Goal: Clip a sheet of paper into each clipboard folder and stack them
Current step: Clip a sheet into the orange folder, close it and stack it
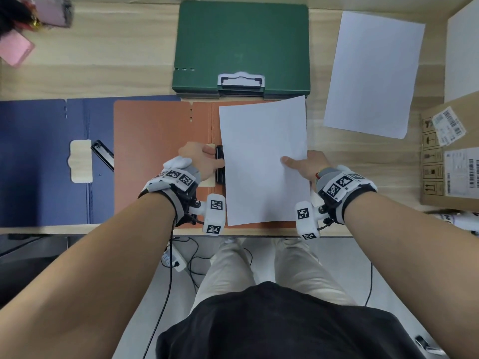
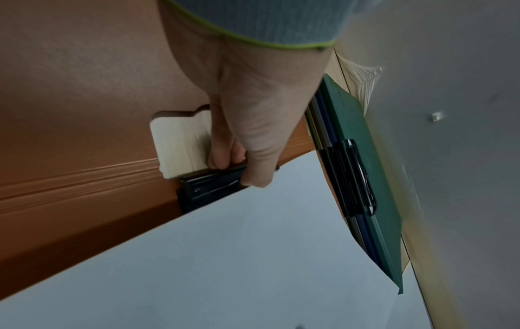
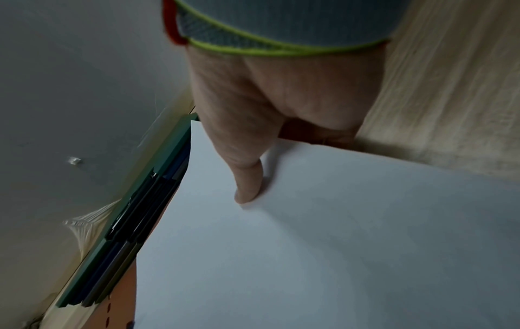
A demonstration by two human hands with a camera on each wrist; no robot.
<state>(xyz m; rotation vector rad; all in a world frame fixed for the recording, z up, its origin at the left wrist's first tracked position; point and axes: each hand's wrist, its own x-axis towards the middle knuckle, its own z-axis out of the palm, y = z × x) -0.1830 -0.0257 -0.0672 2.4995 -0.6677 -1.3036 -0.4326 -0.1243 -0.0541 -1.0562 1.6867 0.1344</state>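
Gripping the black clip [image 1: 219, 164] of an open orange folder [image 1: 160, 151], the left hand [image 1: 198, 158] curls its fingers; the right hand [image 1: 305, 165] pinches a white sheet [image 1: 261, 156] over the folder.

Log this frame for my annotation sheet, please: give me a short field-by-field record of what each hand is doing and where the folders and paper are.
left hand: grips the black clip of the orange folder
right hand: pinches the right edge of the sheet of paper, thumb on top
sheet position: lying over the orange folder's right half, left edge at the clip
orange folder: open, flat at the table's near edge
blue folder: open, partly under the orange one, no paper in it
green folder: closed, topmost of a stack behind
spare sheet: loose on the table, far right
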